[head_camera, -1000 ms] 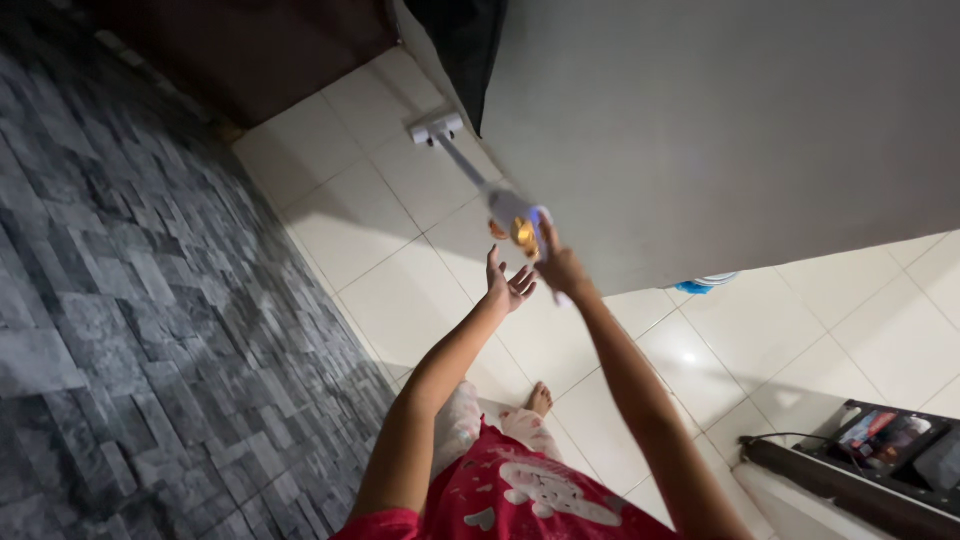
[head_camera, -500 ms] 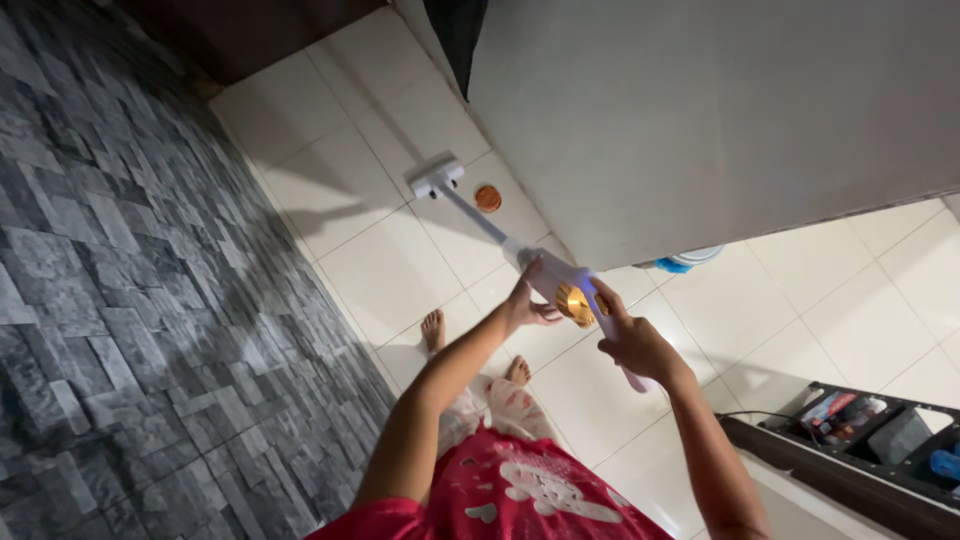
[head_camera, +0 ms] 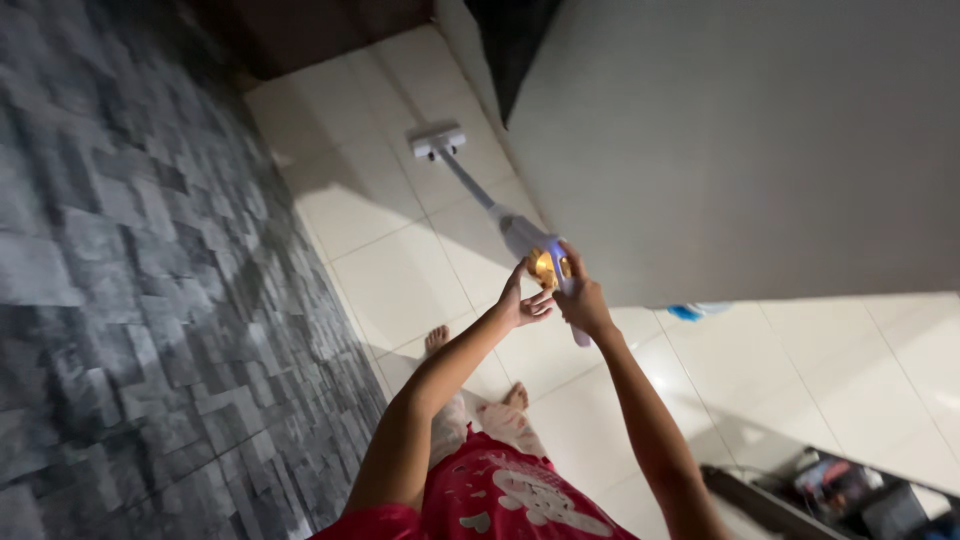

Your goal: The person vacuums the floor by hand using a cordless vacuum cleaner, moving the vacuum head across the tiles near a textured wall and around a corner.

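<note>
A white stick vacuum cleaner (head_camera: pixel 520 235) with a gold motor part slants down to its floor head (head_camera: pixel 438 142) on the white tiles. My right hand (head_camera: pixel 583 303) grips the vacuum's handle just below the gold part. My left hand (head_camera: pixel 522 300) is beside the vacuum body with fingers spread, palm toward it, at most touching it. My bare feet (head_camera: pixel 436 340) stand on the tiles below, and I wear a red patterned top.
A grey stone-pattern wall (head_camera: pixel 130 300) runs along the left. A large pale grey surface (head_camera: pixel 740 150) fills the upper right, with a blue and white object (head_camera: pixel 697 311) at its lower edge. A dark tray of items (head_camera: pixel 850 490) sits at the bottom right.
The vacuum was pulled back toward me, then pushed forward again. My left hand went from open to touching the body and is open beside it now. The round brown object is out of sight.
</note>
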